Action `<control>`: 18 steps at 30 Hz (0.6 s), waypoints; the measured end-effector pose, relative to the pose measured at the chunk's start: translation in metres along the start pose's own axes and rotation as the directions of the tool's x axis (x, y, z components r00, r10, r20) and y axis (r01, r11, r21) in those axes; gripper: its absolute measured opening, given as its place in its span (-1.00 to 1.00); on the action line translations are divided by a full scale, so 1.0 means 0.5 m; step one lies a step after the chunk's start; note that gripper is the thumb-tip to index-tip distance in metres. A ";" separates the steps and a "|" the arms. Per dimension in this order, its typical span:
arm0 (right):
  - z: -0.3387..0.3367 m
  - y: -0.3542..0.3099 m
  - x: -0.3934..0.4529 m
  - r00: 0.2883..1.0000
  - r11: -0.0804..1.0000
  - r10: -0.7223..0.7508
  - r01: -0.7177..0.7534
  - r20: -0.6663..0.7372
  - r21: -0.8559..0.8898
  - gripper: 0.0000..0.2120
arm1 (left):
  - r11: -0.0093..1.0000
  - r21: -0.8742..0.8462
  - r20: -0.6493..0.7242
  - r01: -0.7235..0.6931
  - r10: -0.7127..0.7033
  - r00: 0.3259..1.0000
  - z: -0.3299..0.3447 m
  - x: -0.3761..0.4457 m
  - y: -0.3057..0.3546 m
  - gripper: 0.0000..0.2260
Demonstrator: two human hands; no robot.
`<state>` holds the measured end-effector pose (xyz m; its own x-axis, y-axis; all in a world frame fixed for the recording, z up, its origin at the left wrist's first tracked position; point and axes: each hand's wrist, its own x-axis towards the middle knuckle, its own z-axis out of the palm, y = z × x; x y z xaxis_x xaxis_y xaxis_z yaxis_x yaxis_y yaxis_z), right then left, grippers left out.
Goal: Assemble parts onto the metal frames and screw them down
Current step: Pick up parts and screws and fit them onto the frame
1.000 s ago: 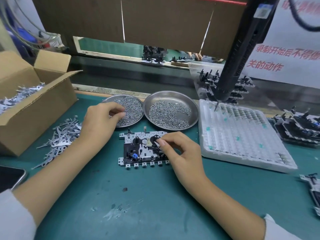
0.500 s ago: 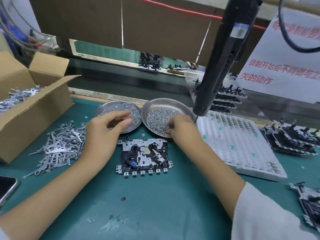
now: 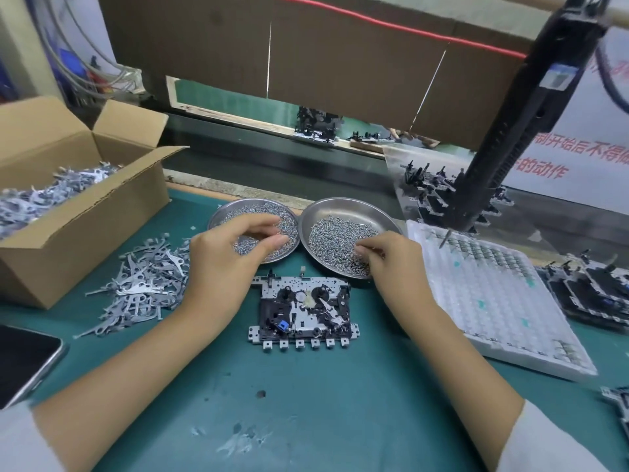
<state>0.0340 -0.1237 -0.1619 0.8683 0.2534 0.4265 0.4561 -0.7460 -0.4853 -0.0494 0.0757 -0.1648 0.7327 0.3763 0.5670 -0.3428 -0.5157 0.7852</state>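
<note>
Frame: grey metal frame with black parts and a small blue piece [image 3: 301,310] lies flat on the green mat [image 3: 306,403], near centre, just nearer than the two dishes.
Left dish: round steel dish of small silver screws [image 3: 221,212], far-left of the frame.
Right dish: round steel dish of small silver screws [image 3: 350,207], touching the left dish at the rim.
Left hand: left hand [image 3: 224,260] hovers over the left dish, thumb and forefinger drawn narrow; whether a screw sits between them I cannot tell.
Right hand: right hand [image 3: 394,260] reaches into the right dish, fingertips curled down among the screws; whether any screw is pinched I cannot tell.
Loose parts: pile of grey stamped metal levers [image 3: 143,284], left of the left hand.
Box: open brown cardboard box [image 3: 85,212] with more levers, far left.
Tray: white moulded plastic tray [image 3: 493,301], right.
Driver: black electric screwdriver [image 3: 503,131] hangs over the tray's far edge.
</note>
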 end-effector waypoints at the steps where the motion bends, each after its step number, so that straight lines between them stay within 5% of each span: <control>1: -0.002 -0.002 -0.002 1.000 0.998 0.008 -0.007 -0.016 0.057 -0.90 | 1.000 0.000 -0.003 -0.001 0.001 1.000 -0.001 0.000 0.001 -0.79; 4: -0.014 -0.018 -0.011 0.992 0.939 0.127 -0.116 -0.013 0.325 -0.91 | 1.000 -0.005 0.009 -0.018 0.018 1.000 -0.001 -0.003 0.011 -0.77; 8: -0.042 -0.063 -0.034 0.964 0.539 0.210 -0.255 0.165 0.803 -0.90 | 0.992 -0.017 0.079 -0.126 0.127 0.989 0.008 -0.021 0.040 -0.72; 12: -0.045 -0.087 -0.067 0.944 0.383 0.127 -0.330 0.305 0.863 -0.87 | 0.965 0.017 0.132 -0.264 0.259 0.957 0.017 -0.038 0.057 -0.71; 18: -0.032 -0.092 -0.086 0.921 0.345 0.103 -0.388 0.377 0.854 -0.77 | 0.958 0.022 0.152 -0.287 0.280 0.948 0.022 -0.048 0.056 -0.69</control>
<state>-0.0277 -0.1103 -0.1457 0.9197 0.3887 0.0551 -0.0129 0.1702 -0.9853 -0.0700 0.0435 -0.1591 0.6875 0.0952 0.7199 -0.5257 -0.6186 0.5839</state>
